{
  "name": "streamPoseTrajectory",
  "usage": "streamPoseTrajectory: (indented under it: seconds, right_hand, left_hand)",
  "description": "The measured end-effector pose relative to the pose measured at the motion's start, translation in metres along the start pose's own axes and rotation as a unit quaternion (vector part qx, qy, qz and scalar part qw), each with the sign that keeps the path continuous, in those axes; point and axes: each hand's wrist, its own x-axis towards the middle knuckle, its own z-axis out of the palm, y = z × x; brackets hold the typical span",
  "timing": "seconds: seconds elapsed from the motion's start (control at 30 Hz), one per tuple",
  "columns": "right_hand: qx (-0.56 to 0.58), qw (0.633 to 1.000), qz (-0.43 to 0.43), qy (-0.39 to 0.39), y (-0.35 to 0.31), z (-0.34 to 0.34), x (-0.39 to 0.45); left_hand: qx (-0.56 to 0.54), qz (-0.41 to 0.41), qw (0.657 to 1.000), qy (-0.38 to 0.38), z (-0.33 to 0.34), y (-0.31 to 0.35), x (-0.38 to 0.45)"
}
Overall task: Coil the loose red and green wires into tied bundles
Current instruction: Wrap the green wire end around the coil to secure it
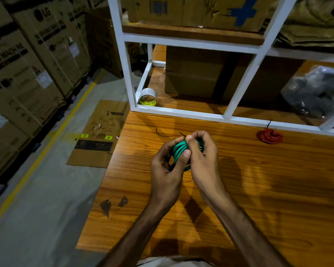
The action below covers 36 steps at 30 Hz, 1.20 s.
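there, above the wooden table (239, 189), the left hand (167, 168) and right hand (202, 158) both gripped the coiled green wire (179, 150), while the red wire bundle (270, 136) lay tied, well apart to the right.

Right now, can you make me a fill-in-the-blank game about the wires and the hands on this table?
1. Both hands, the left hand and the right hand, hold a coil of ____ wire.
2. The red wire bundle lies on the wooden ____.
3. The roll of tape stands inside the ____ metal frame.

Missing words: green; table; white
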Motion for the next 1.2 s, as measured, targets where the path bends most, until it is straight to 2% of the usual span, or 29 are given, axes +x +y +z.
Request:
streamPoseTrajectory:
  seconds: [0.13, 0.23, 0.43, 0.63, 0.73, 0.93, 1.2]
  right_hand:
    - [0.039, 0.998, 0.046, 0.002, -0.001, -0.001, 0.004]
    - [0.052, 0.996, 0.065, -0.007, 0.004, -0.003, 0.009]
    - [0.105, 0.985, 0.107, -0.088, 0.003, -0.021, 0.018]
    - [0.148, 0.967, 0.131, -0.16, 0.0, -0.041, 0.02]
    - [0.133, 0.969, 0.119, -0.172, 0.001, -0.044, 0.021]
    - [0.09, 0.978, 0.12, -0.148, 0.004, -0.048, 0.03]
    - [0.111, 0.977, 0.158, -0.095, 0.013, -0.046, 0.028]
  left_hand:
    - [0.034, 0.032, 0.999, 0.014, -0.005, -0.006, 0.006]
    - [0.023, 0.003, 0.999, 0.042, -0.005, -0.005, 0.013]
    - [-0.029, -0.063, 0.994, 0.085, -0.002, -0.003, 0.023]
    - [-0.033, -0.072, 0.993, 0.086, -0.005, -0.002, 0.027]
    - [-0.019, -0.065, 0.994, 0.081, -0.006, -0.002, 0.029]
    - [0.016, -0.061, 0.998, 0.032, -0.008, 0.0, 0.037]
    - [0.03, -0.055, 0.998, 0.01, -0.006, -0.008, 0.04]
